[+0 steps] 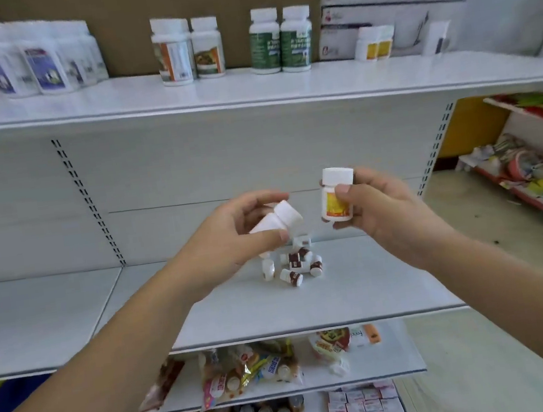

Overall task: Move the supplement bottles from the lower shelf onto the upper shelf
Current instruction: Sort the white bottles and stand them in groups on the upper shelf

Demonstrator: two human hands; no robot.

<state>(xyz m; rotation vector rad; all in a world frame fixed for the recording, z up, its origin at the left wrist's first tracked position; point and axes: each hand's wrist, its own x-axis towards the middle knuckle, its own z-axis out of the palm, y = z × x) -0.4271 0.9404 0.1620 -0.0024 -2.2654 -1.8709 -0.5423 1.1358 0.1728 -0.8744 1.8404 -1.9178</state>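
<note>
Here, gripping tilted white bottle (277, 220) in curled left hand (229, 235), pinching upright yellow-labelled bottle (336, 194) in right hand (384, 204).

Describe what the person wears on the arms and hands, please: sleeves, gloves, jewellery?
Nothing worn shows. The left hand and right hand are bare: no gloves, no rings visible. The left forearm and right forearm are uncovered down to the frame's edge, with no sleeve, watch or bracelet. The visible thumbnails look short and unpainted.
</note>
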